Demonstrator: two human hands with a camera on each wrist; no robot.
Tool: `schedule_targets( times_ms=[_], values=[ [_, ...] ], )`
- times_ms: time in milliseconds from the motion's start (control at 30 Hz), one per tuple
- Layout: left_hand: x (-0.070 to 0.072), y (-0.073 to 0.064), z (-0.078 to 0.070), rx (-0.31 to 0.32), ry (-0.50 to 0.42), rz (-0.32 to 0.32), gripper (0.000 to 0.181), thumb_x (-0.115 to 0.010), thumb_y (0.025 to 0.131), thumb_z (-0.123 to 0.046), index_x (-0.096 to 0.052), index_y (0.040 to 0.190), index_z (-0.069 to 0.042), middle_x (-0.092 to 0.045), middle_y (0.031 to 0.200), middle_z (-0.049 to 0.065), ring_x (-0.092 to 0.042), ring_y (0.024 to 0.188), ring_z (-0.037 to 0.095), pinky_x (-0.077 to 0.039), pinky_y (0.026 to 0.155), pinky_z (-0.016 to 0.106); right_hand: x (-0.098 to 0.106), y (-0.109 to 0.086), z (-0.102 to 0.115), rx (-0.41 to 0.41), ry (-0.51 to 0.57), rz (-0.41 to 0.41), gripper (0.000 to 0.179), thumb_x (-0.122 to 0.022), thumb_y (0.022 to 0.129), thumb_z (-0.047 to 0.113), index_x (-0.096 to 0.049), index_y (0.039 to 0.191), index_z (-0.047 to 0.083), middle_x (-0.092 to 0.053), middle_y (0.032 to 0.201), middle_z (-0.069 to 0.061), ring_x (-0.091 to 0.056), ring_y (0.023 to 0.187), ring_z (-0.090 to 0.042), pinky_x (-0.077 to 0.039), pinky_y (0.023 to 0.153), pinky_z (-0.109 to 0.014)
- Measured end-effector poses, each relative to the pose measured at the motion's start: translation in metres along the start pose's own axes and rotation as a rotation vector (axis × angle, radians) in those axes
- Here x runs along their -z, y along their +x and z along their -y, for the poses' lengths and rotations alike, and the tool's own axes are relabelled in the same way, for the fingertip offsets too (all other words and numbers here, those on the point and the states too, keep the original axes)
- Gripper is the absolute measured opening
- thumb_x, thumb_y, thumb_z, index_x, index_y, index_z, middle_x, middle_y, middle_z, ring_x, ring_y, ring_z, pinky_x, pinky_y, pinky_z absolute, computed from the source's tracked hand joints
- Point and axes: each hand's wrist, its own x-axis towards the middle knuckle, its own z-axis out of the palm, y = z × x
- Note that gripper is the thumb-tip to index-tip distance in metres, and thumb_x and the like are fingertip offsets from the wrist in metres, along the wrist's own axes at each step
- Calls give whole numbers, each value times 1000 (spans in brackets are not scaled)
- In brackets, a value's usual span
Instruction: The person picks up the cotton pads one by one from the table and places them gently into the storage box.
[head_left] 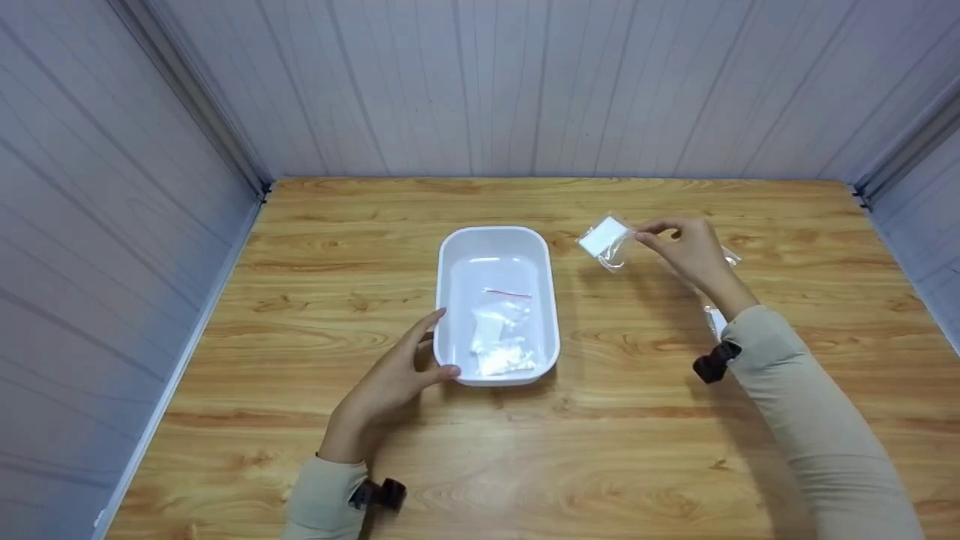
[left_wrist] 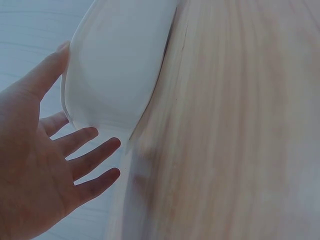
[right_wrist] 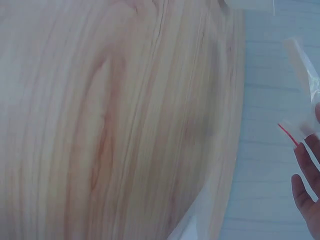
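My right hand (head_left: 694, 251) pinches a small clear zip bag (head_left: 604, 238) by its corner. Something flat and white shows inside, and the bag is held above the table. In the right wrist view, the red zip strip of the bag (right_wrist: 288, 134) shows beside my fingertips (right_wrist: 300, 150). At the near left corner of a white plastic tub (head_left: 444, 285), my left hand (head_left: 394, 375) rests thumb and forefinger on the rim, its other fingers spread along the outside wall. Inside the tub lies clear zip bag packaging (head_left: 504, 334) with a red strip and white contents.
Another clear packet (head_left: 716, 321) lies partly hidden by my right forearm, and the edge of one more (head_left: 730, 256) shows behind that wrist. The wooden table (head_left: 337, 255) is bounded by a pale panel wall (head_left: 495, 90) at the back and others at the sides.
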Motion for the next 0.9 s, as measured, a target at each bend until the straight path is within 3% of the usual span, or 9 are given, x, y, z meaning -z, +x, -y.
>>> schedule_targets(
  times_ms=[300,633,900],
  values=[
    [0,1,2,14,-14,1,90,-78,84,-36,-25,157,-34,-38,154,11,-37,141,31,-12,118,56,-3,-8,19,85,13,-13,26,-70,94,29,-77,101,5,-74,102,-11,-63,98,-27,-45,92,-50],
    [0,1,3,-2,-32,2,89,-78,85,-35,-26,157,-30,-42,152,9,-38,140,31,-16,117,55,-16,-12,38,160,57,-20,17,-73,92,20,-77,98,5,-75,97,-9,-64,92,-15,-44,86,-35],
    [0,1,3,1,-35,-1,89,-79,85,-36,-27,157,-31,-40,153,9,-36,141,32,-13,117,56,-27,-12,53,201,105,1,13,-74,91,15,-77,98,4,-74,96,-8,-62,90,-13,-46,86,-42]
  ],
)
